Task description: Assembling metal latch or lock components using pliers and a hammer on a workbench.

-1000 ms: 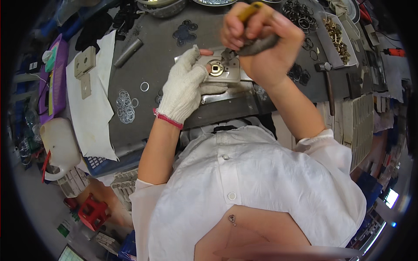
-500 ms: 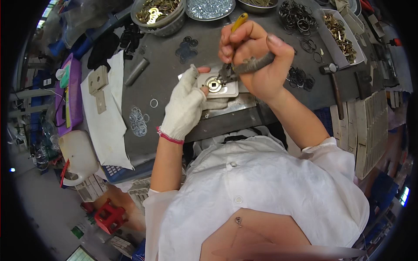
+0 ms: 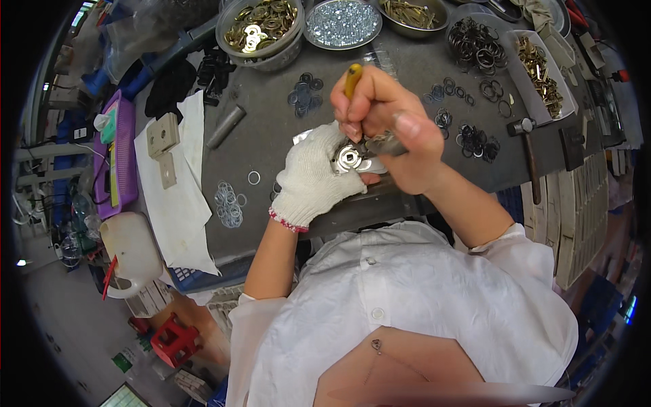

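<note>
Bench, head view: grey surface (image 3: pixel 264 129), strewn with sorted small parts.
Work spot: a metal fitting (image 3: pixel 348 159) sits close to the middle of the near edge, round centre facing up, perhaps so that both hands reach it easily.
Gloved side: the left hand (image 3: pixel 315 169) curls around the fitting's left side, apparently to steady it.
Bare side: the right hand (image 3: pixel 405 159) grips a yellow-handled tool (image 3: pixel 353 79) upright above the fitting, probably for fine control; the tool's lower end is hidden.
Ring piles: pale rings (image 3: pixel 230 207) toward the left edge, dark rings (image 3: pixel 477 144) toward the right, seemingly grouped by kind.
Far edge: a plastic bowl (image 3: pixel 271 61) and a silver dish (image 3: pixel 342 47), side by side, presumably keeping loose parts from scattering.
Right edge: a white tray (image 3: pixel 567 107); nearer, a hammer (image 3: pixel 533 163), handle pointing toward the near edge, likely for easy grasping.
Left edge: two beige plates (image 3: pixel 163 136) on a white sheet (image 3: pixel 169 217), maybe for protection.
</note>
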{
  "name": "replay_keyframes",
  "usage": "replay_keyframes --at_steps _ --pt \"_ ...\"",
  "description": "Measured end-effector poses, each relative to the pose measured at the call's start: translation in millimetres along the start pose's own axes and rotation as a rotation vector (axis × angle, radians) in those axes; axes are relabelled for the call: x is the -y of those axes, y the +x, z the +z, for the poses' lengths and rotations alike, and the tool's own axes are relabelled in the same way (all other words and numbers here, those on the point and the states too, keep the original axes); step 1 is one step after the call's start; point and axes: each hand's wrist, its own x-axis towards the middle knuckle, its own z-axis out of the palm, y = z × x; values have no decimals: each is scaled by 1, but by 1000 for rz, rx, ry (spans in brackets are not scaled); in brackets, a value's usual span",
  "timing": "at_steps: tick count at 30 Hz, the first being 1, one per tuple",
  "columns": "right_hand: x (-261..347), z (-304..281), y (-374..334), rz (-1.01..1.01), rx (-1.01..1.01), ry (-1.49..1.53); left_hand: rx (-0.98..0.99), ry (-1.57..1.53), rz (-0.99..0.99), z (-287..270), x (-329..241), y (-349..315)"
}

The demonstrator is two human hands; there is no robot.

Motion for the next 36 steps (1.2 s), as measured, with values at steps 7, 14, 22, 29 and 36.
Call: replay_keyframes --at_steps 7,14,22,29,36 --pt "-6 25 -13 -100 -205 -25 -49 46 -62 6 0 -9" --pt "-3 -5 -7 -180 -102 77 4 77 57 8 4 0" --pt "39 -59 -33 -296 -393 -1031 -70 536 301 -13 -26 8" --pt "23 -54 -74 133 -314 -1089 -212 395 260 -3 -37 -7" --pt "13 40 -41 -421 -326 -1242 -406 67 -117 1 -13 -8"
